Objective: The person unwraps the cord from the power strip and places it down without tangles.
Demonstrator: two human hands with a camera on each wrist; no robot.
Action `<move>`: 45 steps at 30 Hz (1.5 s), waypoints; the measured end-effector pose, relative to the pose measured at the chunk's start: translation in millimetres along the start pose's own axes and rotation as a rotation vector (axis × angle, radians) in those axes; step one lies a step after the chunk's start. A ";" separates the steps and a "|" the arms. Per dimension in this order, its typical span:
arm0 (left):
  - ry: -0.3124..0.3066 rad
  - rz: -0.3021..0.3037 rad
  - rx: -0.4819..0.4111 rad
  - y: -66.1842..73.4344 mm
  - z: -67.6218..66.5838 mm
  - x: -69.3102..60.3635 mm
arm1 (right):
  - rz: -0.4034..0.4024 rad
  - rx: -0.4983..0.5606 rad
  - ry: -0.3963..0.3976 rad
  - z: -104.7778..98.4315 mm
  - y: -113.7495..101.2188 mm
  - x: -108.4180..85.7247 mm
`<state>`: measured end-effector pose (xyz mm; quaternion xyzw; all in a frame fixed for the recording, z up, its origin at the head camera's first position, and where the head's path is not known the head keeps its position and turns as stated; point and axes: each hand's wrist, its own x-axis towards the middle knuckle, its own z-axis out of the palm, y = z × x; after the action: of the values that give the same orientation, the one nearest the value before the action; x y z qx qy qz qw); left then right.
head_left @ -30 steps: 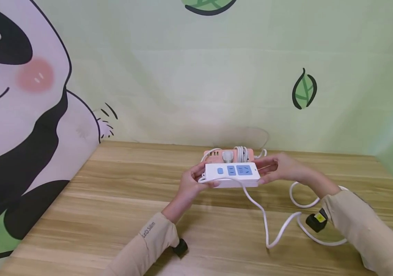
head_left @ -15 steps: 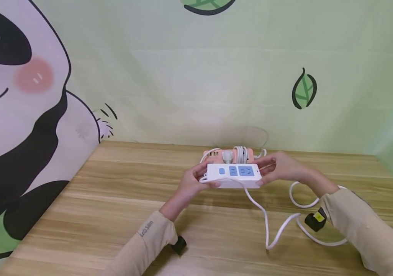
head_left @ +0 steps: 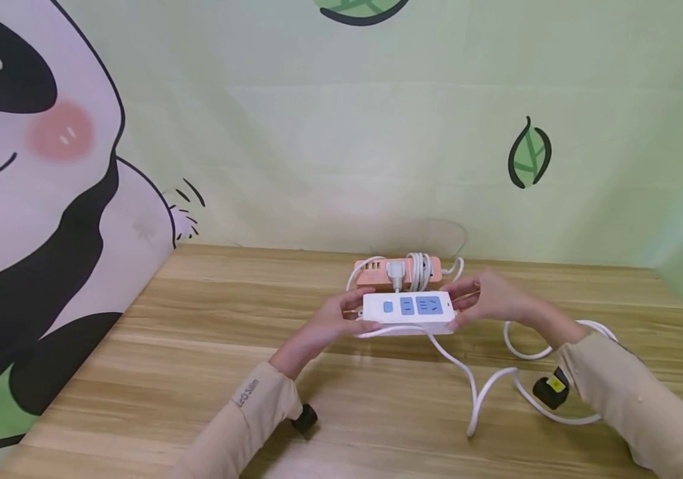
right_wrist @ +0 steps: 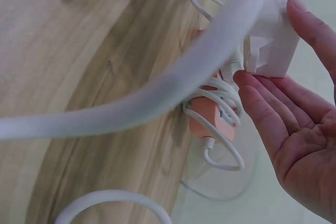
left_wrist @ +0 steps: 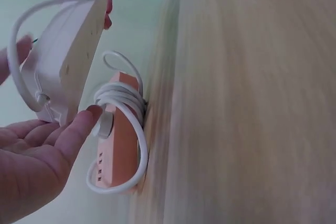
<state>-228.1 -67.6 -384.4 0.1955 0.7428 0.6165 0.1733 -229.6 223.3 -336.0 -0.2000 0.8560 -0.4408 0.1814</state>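
Both hands hold a white power strip (head_left: 407, 307) with blue sockets and a blue switch, one hand at each end. The left hand (head_left: 328, 321) grips the cord end, thumb on the near side and fingers behind. At the other end the right hand (head_left: 493, 299) pinches the strip between thumb and fingers. In the wrist views the strip is off the table, its underside (right_wrist: 268, 51) facing the right wrist camera. Its white cord (right_wrist: 157, 96) drops in front of it. Behind it lies an orange power strip (head_left: 373, 275) bearing a white plug (head_left: 396, 270) and wound white cord (head_left: 420, 269).
The wooden table (head_left: 198, 346) meets a green printed wall cloth (head_left: 317, 166) just behind the orange strip. Loops of white cord (head_left: 569, 421) lie by the right forearm. A black wrist camera (head_left: 551, 390) hangs under the right sleeve, another (head_left: 305, 420) under the left.
Both hands have brought the white power strip slightly nearer and to the right. More of the orange strip shows behind it, and the hanging cord has shifted a little.
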 end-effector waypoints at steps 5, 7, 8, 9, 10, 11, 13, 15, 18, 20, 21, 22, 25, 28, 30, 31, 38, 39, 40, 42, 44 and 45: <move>-0.045 -0.001 -0.019 -1.4 -1.3 -0.9 | -0.022 -0.011 -0.009 4.1 2.7 0.6; -0.059 0.003 -0.015 -1.7 -2.0 -1.8 | -0.027 -0.009 -0.012 5.5 3.6 0.5; -0.064 0.010 -0.009 -2.0 -2.3 -2.0 | -0.029 -0.007 -0.013 6.1 3.9 0.5; -0.065 0.015 0.001 -2.1 -2.3 -2.2 | -0.030 -0.002 -0.014 6.7 4.0 0.5; -0.064 0.019 0.011 -2.3 -2.3 -2.2 | -0.033 0.004 -0.013 7.4 4.1 0.8; -0.062 0.024 0.020 -2.8 -2.2 -2.0 | -0.033 0.008 -0.013 8.1 4.1 1.1; -0.049 0.031 0.048 -3.3 -1.4 -1.7 | -0.034 0.002 -0.005 9.4 4.1 1.9; -0.041 0.034 0.068 -3.7 -0.5 -1.1 | -0.045 -0.002 0.000 11.3 4.3 3.2; -0.036 0.036 0.146 -4.2 0.9 -0.1 | -0.061 -0.022 -0.003 15.1 6.1 4.9; -0.039 0.038 0.219 -4.3 1.6 0.3 | -0.070 -0.026 -0.015 18.1 8.0 6.2; -0.041 0.035 0.253 -4.1 2.0 0.4 | -0.068 -0.035 -0.020 19.4 9.0 6.6; -0.044 0.037 0.286 -4.0 2.3 0.5 | -0.066 -0.042 -0.025 20.7 9.7 6.9; -0.047 0.037 0.364 -3.0 2.9 -0.1 | -0.057 -0.057 -0.034 23.8 12.1 7.9; -0.048 0.040 0.442 -3.0 2.8 -0.1 | -0.047 -0.063 -0.037 26.5 14.1 8.8; -0.053 0.043 0.497 -3.5 2.6 0.2 | -0.042 -0.072 -0.033 28.1 15.0 9.4; -0.057 0.045 0.528 -4.1 2.3 0.5 | -0.043 -0.079 -0.033 29.0 15.3 9.7; -0.087 0.047 0.632 -4.9 2.4 2.2 | -0.017 -0.106 -0.037 33.7 19.7 11.3; -0.090 0.042 0.638 -5.3 2.3 2.7 | -0.016 -0.107 -0.039 34.2 20.6 11.6; -0.093 0.037 0.648 -5.7 2.4 3.0 | -0.016 -0.104 -0.041 34.6 21.6 12.1; -0.105 0.033 0.664 -6.5 2.5 3.7 | -0.013 -0.099 -0.042 35.3 22.5 12.5; -0.114 0.028 0.691 -6.8 2.9 3.3 | -0.014 -0.095 -0.044 36.5 23.0 12.8; -0.119 0.030 0.703 -7.4 3.0 3.3 | -0.013 -0.093 -0.047 37.1 22.9 12.6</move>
<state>-230.0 -64.6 -392.2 0.2895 0.8952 0.3133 0.1293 -226.5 203.8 -376.8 -0.2239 0.8697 -0.3970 0.1892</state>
